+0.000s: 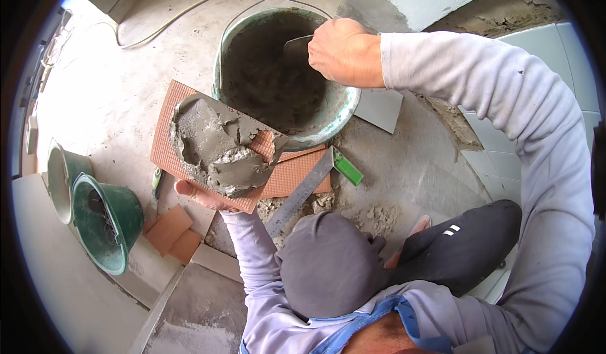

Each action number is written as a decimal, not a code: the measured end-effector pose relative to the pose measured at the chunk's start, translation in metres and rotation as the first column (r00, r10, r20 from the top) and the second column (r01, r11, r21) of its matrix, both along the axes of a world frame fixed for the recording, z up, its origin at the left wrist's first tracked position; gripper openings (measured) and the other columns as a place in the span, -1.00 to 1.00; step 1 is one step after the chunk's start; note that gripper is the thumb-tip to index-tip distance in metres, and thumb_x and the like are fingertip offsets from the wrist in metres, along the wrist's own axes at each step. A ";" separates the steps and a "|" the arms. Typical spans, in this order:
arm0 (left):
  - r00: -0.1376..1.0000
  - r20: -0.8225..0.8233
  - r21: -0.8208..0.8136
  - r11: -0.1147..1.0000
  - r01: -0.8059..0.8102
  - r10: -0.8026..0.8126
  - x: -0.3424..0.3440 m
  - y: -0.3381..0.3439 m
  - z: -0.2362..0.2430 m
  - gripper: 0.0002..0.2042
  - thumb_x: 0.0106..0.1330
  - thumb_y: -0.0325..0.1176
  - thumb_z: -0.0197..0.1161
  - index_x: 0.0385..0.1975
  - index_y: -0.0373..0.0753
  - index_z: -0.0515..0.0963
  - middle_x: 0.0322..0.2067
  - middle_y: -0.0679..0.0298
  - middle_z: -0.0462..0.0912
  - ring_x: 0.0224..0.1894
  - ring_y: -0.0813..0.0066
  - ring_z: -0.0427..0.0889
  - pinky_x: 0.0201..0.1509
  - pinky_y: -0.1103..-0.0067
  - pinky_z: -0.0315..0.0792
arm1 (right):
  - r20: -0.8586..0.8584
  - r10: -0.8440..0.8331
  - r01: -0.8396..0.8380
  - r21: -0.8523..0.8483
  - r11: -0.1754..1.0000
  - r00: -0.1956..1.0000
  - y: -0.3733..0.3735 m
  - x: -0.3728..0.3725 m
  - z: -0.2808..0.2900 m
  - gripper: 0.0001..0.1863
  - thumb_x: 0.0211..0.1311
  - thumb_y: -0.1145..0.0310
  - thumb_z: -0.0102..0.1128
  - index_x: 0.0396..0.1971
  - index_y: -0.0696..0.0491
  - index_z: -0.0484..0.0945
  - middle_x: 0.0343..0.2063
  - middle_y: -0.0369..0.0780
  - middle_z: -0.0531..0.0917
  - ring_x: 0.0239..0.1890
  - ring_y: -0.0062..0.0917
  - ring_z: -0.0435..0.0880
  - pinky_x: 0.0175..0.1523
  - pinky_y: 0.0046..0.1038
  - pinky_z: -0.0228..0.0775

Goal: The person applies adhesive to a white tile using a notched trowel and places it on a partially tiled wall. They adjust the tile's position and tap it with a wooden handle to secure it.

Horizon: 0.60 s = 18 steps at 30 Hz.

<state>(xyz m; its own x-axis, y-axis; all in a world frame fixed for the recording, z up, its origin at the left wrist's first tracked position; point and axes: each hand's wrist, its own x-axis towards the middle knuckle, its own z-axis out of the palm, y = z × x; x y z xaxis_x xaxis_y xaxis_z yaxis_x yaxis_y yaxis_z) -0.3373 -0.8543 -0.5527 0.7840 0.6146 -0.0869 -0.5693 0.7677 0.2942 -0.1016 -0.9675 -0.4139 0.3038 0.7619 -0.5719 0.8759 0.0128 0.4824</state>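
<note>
My left hand [205, 196] holds up an orange tile [165, 123], its ribbed back facing up. Its fingers are mostly hidden beneath. Thick grey mortar [218, 142] covers much of that face, with a bare ribbed patch near the right corner. Above the large round green bucket [344, 111], my right hand [344, 51] is closed around a trowel. Of the trowel, only part of the metal blade [297, 46] shows, over the dark wet mortar [271, 76] inside. The tile overlaps the bucket's lower left rim in view.
A metal square [300, 193] with a green handle lies across more orange tiles [303, 171] below the bucket. Two smaller green buckets [104, 228] stand at left, near a green-handled tool [156, 183] and tile pieces [169, 231]. A hose [164, 32] crosses the floor behind.
</note>
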 end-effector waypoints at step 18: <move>0.998 0.054 -0.086 0.996 0.032 -0.027 -0.018 0.000 -0.057 -0.05 0.05 0.21 0.40 0.36 -0.23 0.19 0.29 0.00 0.33 0.26 -0.06 0.39 0.27 -0.01 0.40 | -0.236 -0.471 0.378 -0.349 0.858 0.850 0.015 0.027 0.028 -0.65 0.36 0.21 0.04 -0.44 0.18 0.61 -0.55 -0.10 0.69 -0.51 -0.29 0.69 -0.34 -0.23 0.56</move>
<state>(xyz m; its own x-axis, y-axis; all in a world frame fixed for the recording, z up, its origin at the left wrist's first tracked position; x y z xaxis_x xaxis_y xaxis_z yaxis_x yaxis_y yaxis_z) -0.3549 -0.8538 -0.6101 0.8067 0.5829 -0.0968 -0.5588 0.8059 0.1956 -0.0750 -0.9530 -0.3863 0.3365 0.3919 -0.8563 0.9264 -0.3011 0.2263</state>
